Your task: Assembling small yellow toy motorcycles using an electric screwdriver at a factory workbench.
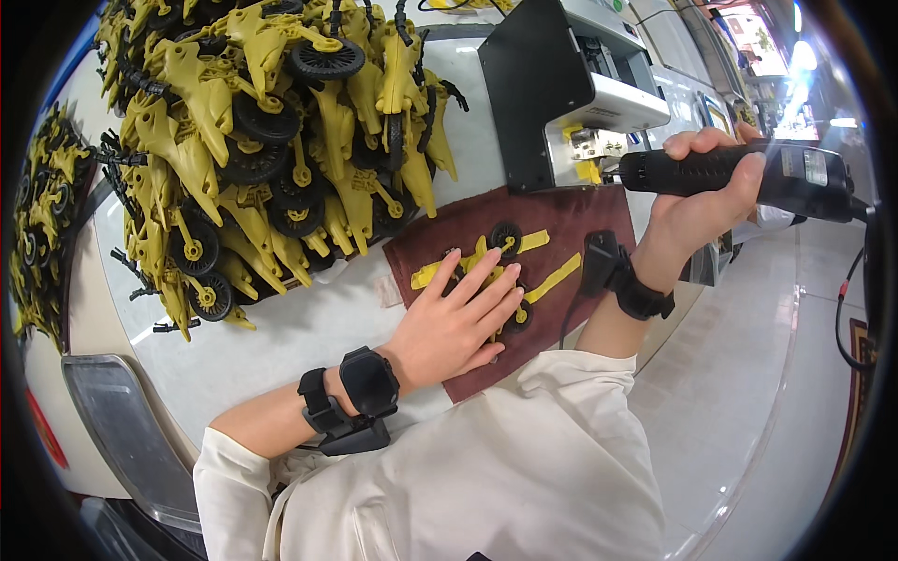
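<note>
My left hand [456,316] lies flat with its fingers spread over a yellow plastic toy motorcycle [481,251] with black wheels. The toy rests on a dark red cloth [575,220], partly hidden under my fingers. Strips of yellow tape [554,278] show beside it on the cloth. At the upper right, my right hand [706,206] is wrapped around a black electric screwdriver [687,170]. The tool is held level, its tip pointing left at the front of a white and black screw-feeding machine [629,105]. Whether the tip touches a screw there is too small to tell.
A big heap of yellow toy motorcycles [192,89] with black wheels fills the table's far left. Another pile [47,210] sits further left. Near the table's left side is a grey metal tray [122,435]. The screwdriver's cable [845,304] hangs at the right.
</note>
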### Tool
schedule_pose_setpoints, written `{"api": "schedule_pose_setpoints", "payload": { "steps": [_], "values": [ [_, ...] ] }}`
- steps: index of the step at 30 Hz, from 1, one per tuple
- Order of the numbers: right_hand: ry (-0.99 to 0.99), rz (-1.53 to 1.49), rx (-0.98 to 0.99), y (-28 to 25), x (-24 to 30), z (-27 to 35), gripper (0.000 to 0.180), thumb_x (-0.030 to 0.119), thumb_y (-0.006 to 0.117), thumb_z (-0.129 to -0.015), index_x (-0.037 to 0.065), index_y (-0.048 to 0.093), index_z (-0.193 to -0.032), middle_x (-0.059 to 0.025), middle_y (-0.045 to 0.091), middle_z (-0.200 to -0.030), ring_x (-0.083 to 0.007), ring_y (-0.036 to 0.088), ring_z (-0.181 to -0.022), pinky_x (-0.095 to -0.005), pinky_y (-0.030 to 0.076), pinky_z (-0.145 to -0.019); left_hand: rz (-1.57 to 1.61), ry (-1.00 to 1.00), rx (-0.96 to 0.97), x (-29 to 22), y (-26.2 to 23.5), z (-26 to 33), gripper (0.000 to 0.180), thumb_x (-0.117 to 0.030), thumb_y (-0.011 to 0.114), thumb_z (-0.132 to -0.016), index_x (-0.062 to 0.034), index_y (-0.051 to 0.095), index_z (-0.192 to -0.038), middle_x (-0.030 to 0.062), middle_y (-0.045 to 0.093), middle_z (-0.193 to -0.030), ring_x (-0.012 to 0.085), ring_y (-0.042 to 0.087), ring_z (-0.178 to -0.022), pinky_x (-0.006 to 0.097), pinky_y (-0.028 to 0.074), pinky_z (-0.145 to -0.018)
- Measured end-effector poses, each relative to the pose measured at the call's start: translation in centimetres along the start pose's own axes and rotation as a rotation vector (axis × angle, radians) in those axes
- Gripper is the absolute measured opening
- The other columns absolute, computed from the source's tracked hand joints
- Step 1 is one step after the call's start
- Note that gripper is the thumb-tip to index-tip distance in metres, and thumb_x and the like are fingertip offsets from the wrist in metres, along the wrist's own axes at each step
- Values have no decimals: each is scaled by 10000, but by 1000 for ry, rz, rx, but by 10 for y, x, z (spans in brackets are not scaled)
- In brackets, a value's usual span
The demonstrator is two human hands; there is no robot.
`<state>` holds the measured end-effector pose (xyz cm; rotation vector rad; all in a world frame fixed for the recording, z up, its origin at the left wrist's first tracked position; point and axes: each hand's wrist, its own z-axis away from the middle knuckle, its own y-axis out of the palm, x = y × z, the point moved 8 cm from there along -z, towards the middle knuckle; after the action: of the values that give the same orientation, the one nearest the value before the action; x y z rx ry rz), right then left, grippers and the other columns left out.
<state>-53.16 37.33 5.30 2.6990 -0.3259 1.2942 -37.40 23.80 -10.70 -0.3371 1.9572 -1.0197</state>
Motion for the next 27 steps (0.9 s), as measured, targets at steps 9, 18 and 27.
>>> {"api": "schedule_pose_setpoints", "payload": {
  "steps": [9, 18, 27],
  "values": [
    [16, -495, 378, 3, 51, 99, 738, 504, 648, -809, 9, 320, -1247, -145, 559, -736, -250, 556, -528, -370, 475, -543, -20, 7, -12, 0, -1, -1, 642, -382, 698, -729, -124, 496, -1282, 75, 373, -1421, 316, 279, -1350, 553, 244, -1055],
    [38, -489, 418, 29, 52, 122, 701, 435, 682, -814, 10, 304, -1224, -150, 581, -799, -249, 583, -623, -382, 486, -613, -66, -6, -25, -1, -1, 3, 547, -392, 674, -756, -120, 542, -1211, 52, 404, -1394, 277, 268, -1356, 535, 231, -1067],
    [95, -375, 454, 43, 23, 128, 626, 516, 609, -837, 30, 358, -1141, -117, 533, -757, -225, 534, -513, -346, 458, -518, -38, -9, -41, 1, -4, 1, 499, -349, 696, -719, -129, 566, -1148, 33, 511, -1145, 268, 292, -1343, 550, 231, -1062]
  ]
}}
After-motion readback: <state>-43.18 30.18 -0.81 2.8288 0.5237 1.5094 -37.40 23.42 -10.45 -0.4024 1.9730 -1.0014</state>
